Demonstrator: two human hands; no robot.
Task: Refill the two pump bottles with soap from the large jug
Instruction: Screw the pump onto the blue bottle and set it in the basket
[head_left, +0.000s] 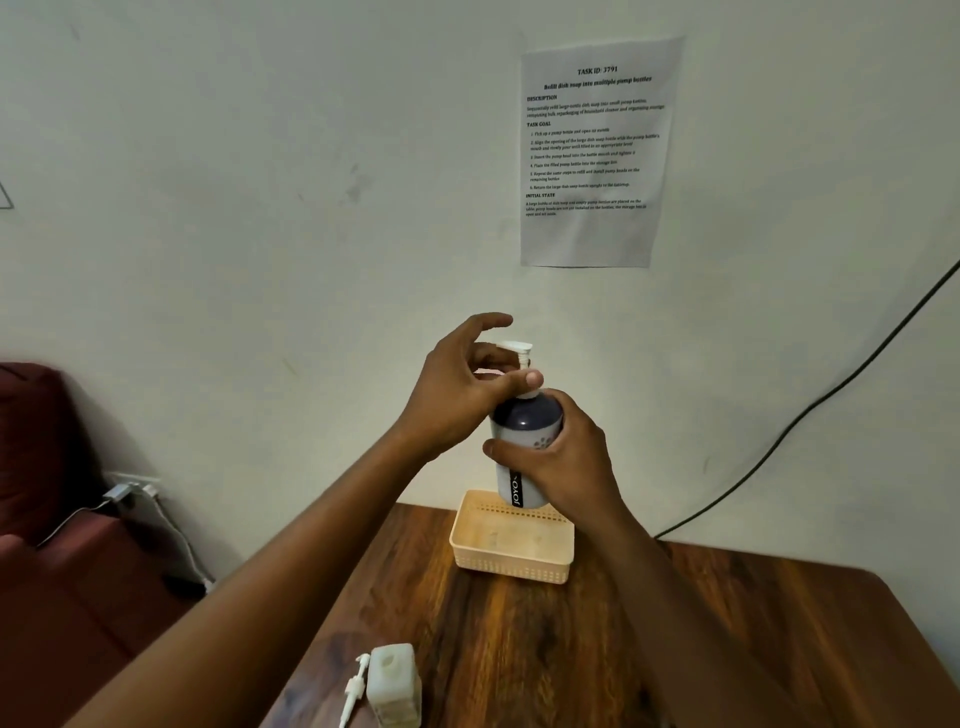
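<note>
Pump bottle (525, 441): dark top, pale lower body, black vertical label strip; held upright in the air above the basket (511, 545), not touching it. Right hand (566, 457): fingers and thumb wrapped round the bottle's body, thumb across its front. Left hand (462, 384): thumb and fingers closed on the collar at the bottle's neck, index finger raised and loosely curled beside the white pump head (516, 349), which sits on top of the bottle. Basket: cream plastic, perforated walls, standing on the table (727, 623) near the wall; nothing seen inside. Table: dark wood grain. Second bottle (393, 686): translucent white, squarish, at the table's near left edge, mouth open, no pump fitted. Loose pump (353, 686): white, lying just beside that bottle on its left, tube pointing toward the viewer. Sheet (597, 150): printed task notes, fixed to the wall above the bottle. Cable (831, 395): black, running down the wall at right. Sofa (31, 467): dark red, at left, with white cables (171, 530) beside it. Large jug: not in view.
</note>
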